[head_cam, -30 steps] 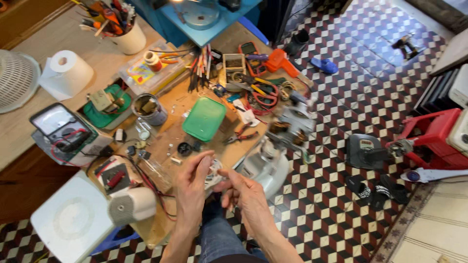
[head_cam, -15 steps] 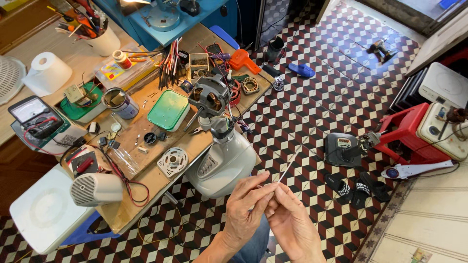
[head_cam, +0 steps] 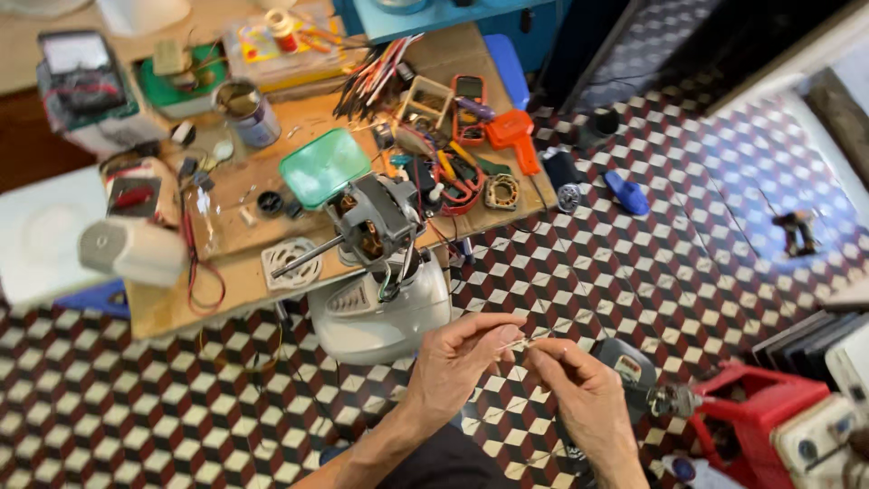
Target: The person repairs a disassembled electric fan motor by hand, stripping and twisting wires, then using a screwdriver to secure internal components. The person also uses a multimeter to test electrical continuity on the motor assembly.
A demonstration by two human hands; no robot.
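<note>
My left hand (head_cam: pixel 457 362) and my right hand (head_cam: pixel 579 398) meet low in the middle of the view, over the checkered floor. Both pinch a thin pale wire (head_cam: pixel 518 342) between thumb and forefinger, held between the two hands. Just above the hands stands a white fan base (head_cam: pixel 380 308) with a bare electric motor (head_cam: pixel 376 217) and its shaft mounted on top, leaning against the wooden workbench (head_cam: pixel 244 263).
The workbench holds a green lid (head_cam: pixel 324 167), a metal can (head_cam: pixel 249 113), an orange tool (head_cam: pixel 511 136), a multimeter (head_cam: pixel 467 109), pliers and small parts. A red box (head_cam: pixel 756 407) and grey device (head_cam: pixel 625 362) sit on the floor at right. A blue slipper (head_cam: pixel 626 192) lies farther off.
The view has swung and moved closer to the bench. Both hands stay together on the thin wire, now right of the fan base.
</note>
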